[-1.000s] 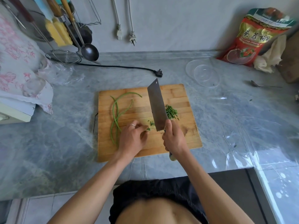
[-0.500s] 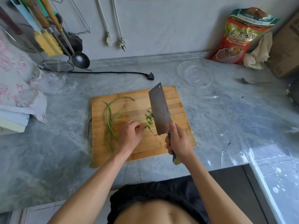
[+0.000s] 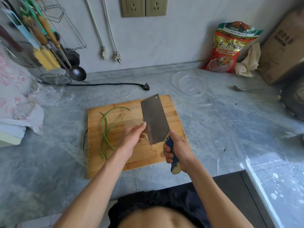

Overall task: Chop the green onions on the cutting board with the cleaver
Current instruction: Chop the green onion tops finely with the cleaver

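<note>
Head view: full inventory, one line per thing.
cutting board: 1, wooden, counter centre
green onions: few long stalks, green, board's left side
cleaver: 1, grey blade, blue-cream handle, raised over board
clear lid: 1, transparent, counter behind board
red bag: 1, against wall
spoon: 1, metal, counter right
black plug: 1, counter
ladle: 1, dark, hanging left
left hand: fingers straight against blade
right hand: grips handle

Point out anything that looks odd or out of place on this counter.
The cleaver is lifted flat side up over the board, not cutting; the right hand grips its handle and the left hand touches the blade's edge with straight fingers. A black plug lies loose on the counter.
</note>
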